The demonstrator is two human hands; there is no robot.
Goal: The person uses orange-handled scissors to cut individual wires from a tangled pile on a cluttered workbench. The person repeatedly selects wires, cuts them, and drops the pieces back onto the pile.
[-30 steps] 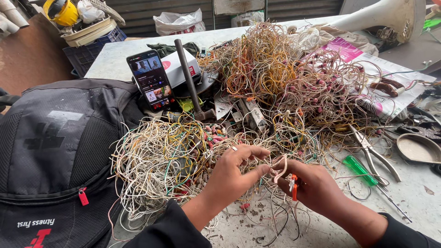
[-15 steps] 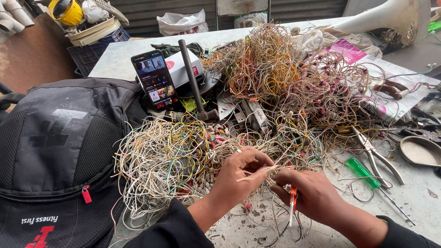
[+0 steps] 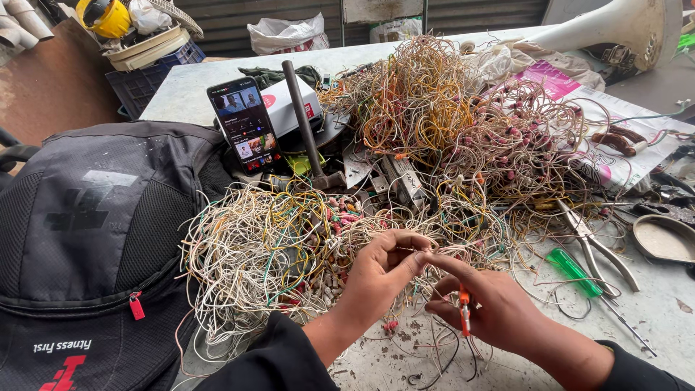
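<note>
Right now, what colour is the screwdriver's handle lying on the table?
Green, see-through: the screwdriver lies right of the hands, clearest in the head view.

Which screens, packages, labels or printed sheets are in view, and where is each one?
Black smartphone: propped upright behind the wire pile, lit screen with small pictures.
White cardboard box: behind the phone, red round mark.
Pink-and-white printed sheet: flat, far right, under wires.
White-and-red logo patch: on the black backpack, lower left.

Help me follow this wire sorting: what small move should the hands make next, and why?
Probably draw the pinched wire clear of the wire pile. The left hand and right hand meet fingertip to fingertip on that thin strand, which seems to run back into the tangle, and the right hand also holds a small orange tool, ready to work it.
</note>
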